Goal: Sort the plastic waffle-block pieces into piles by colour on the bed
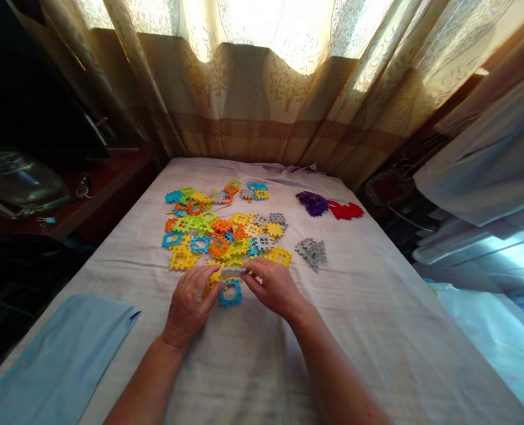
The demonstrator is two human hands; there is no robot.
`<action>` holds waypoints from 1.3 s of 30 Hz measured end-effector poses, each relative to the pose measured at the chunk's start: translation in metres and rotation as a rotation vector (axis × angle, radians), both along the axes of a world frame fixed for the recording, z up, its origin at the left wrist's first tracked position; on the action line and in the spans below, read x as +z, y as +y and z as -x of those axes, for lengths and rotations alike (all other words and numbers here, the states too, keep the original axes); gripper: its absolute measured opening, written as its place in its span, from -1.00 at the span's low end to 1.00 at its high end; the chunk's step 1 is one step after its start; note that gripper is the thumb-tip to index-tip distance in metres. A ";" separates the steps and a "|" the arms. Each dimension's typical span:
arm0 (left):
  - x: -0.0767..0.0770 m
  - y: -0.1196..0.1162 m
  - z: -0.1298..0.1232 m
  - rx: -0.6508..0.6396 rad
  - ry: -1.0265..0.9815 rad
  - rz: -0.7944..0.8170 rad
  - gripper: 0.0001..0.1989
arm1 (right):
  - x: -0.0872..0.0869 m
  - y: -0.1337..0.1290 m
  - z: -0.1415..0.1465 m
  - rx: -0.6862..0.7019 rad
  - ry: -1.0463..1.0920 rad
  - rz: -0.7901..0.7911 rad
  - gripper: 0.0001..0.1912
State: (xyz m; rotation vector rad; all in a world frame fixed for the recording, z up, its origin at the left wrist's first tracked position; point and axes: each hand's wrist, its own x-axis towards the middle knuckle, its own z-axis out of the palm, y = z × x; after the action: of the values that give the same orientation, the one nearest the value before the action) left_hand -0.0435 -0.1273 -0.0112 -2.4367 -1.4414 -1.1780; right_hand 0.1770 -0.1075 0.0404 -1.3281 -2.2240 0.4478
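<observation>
1. Nearest, left of the left forearm, a folded light blue cloth [62,360] lies on the sheet-covered worktop [377,330]
2. The left hand [185,304] and right hand [277,286] face each other with narrow grips, their fingertips apparently closed on opposite ends of one grey piece [234,273], seen nearly edge-on between them
3. Just below that piece, between the hands, a blue window-like piece [231,303] lies flat; a yellow piece shows by the left fingertips, though whether they touch it I cannot tell
4. Just beyond the hands spreads the mixed pile [220,245] of yellow, orange, blue, green and grey notched pieces, many overlapping; this part looks unsorted
5. Beyond the right hand and to its right, apart from the pile, sits a grey cluster [313,254], all one colour; other grey pieces [264,242] lie among the mixed colours
6. Farther out on that side, a purple cluster [312,203] and a red cluster [345,211] sit side by side; no purple or red shows in the pile, so those two colours look fully separated, grey only partly, the others not begun
7. Farthest, past the worktop's far edge, hangs a patterned curtain [244,106]
</observation>
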 end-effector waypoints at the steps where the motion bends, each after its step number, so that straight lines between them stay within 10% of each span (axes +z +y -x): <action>1: -0.001 0.000 0.000 0.009 0.012 0.001 -0.63 | 0.000 0.004 -0.010 -0.065 0.012 0.019 -0.84; 8: 0.000 -0.004 -0.002 -0.060 0.190 0.187 -0.50 | -0.007 0.025 -0.094 -0.740 0.075 0.116 -0.58; 17: 0.001 -0.007 -0.005 -0.035 0.217 0.317 -0.61 | 0.001 0.017 -0.118 -0.978 -0.210 0.161 -0.52; 27: 0.002 -0.005 -0.003 0.185 0.113 0.247 -0.81 | -0.012 0.037 -0.025 -0.318 -0.248 -0.105 -0.63; 39: -0.005 -0.001 0.000 0.302 0.068 0.233 -0.82 | 0.002 0.027 -0.026 -0.258 -0.431 0.116 -0.76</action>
State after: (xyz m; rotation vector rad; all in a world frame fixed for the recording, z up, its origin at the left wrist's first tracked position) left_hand -0.0437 -0.1285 -0.0165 -2.2543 -1.9359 -0.8999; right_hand 0.2026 -0.0800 0.0424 -1.8926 -2.3359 0.2114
